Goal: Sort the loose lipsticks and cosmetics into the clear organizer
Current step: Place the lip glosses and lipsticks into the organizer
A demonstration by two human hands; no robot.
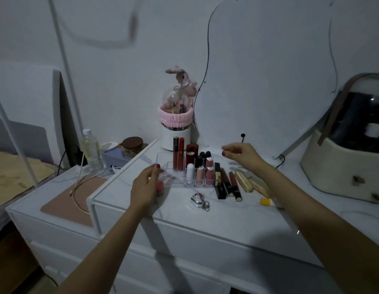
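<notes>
Left hand has its grip on the clear organizer at its left edge on the desk, half hiding a pink item; right hand hovers loosely pinched, apparently empty, above loose lipsticks.

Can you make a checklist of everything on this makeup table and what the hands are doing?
Surface: white table, dim light.
Job's things: clear organizer partly filled; loose lipsticks lying right of it.
Clutter: keychain, yellow cap, bunny jar.
Grippers: left hand on organizer's left edge, something pink under it; right hand raised, seems empty.
Cables: cord on the side cabinet.
Surroundings: mirror, cream case.
</notes>
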